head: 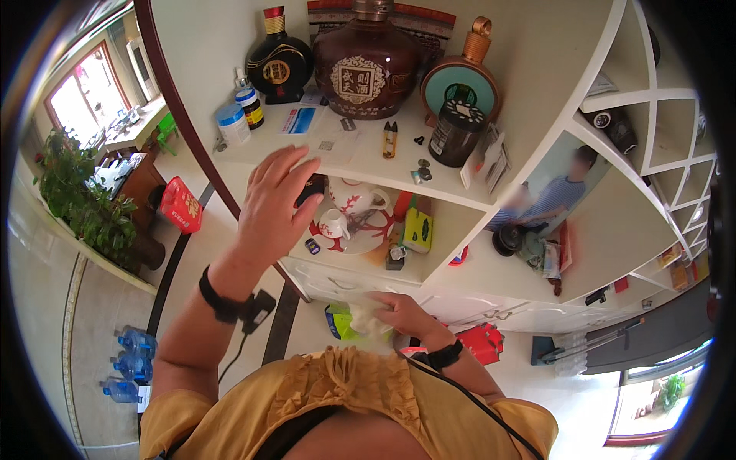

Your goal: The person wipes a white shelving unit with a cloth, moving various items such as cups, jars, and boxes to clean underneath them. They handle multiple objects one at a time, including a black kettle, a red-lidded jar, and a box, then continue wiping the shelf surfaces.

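My left hand (273, 201) is raised at the front edge of the cabinet's upper shelf (356, 158), fingers spread and holding nothing. It covers part of that edge. Cards and paper slips lie just beyond the fingertips, among them a blue-and-white card (298, 121). Lower down, before my chest, my right hand (408, 316) grips a white cloth (365, 316), which is partly blurred. In the lower compartment a white teapot (349, 195) and a cup (333, 224), both with red branch patterns, stand on a patterned round plate (368, 244).
Liquor bottles stand at the back: a black one (280, 63), a large brown one (368, 69), a round teal one (463, 83). Nearer are a white jar (233, 123), a dark canister (457, 135) and nail clippers (390, 140). A yellow-green box (418, 230) stands below. A dark red post (184, 109) edges the cabinet.
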Demonstrator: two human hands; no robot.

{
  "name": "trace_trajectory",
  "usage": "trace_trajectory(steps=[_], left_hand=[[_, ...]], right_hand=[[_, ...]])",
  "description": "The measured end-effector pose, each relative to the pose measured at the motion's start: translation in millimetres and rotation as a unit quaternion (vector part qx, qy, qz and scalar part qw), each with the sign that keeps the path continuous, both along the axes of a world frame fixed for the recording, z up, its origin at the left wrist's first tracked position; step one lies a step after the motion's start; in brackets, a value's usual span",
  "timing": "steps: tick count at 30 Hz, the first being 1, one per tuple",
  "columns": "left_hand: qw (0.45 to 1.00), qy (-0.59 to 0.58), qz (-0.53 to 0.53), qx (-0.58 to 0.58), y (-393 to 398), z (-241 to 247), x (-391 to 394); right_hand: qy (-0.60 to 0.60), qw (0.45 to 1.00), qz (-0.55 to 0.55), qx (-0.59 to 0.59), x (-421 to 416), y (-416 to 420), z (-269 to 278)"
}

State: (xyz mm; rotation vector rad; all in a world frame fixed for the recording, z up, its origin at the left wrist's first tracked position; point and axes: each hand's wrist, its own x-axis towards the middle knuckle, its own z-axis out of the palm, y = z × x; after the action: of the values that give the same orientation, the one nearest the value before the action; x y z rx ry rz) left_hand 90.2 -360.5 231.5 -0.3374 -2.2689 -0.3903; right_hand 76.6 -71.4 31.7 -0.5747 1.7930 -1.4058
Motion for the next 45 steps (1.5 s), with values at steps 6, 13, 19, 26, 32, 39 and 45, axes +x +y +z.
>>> trace_trajectory(steps=[6,13,19,26,32,39,45], left_hand=[[0.993,-0.069,-0.019,-0.089,-29,-5,-49],[0.981,-0.118,-0.146,-0.043,-53,14,-70],[0.945,-0.215,-0.229,-0.088,-73,44,-95],[0.927,-0.262,-0.246,-0.103,-79,55,-108],[0.942,-0.169,-0.281,-0.077,-88,46,-99],[0.937,-0.212,-0.275,-0.045,-98,30,-106],[0.934,-0.219,-0.282,-0.017,-100,26,-107]], right_hand=[[0.048,0.997,-0.039,0.055,-5,3,20],[0.07,0.989,-0.111,0.061,-4,10,19],[0.066,0.983,-0.171,0.002,-9,-8,63],[0.132,0.973,-0.182,-0.052,-3,-38,87],[0.285,0.944,-0.156,-0.066,-14,-48,130],[0.599,0.772,-0.209,0.042,-41,-108,213],[0.683,0.691,-0.168,0.165,-70,-144,235]])
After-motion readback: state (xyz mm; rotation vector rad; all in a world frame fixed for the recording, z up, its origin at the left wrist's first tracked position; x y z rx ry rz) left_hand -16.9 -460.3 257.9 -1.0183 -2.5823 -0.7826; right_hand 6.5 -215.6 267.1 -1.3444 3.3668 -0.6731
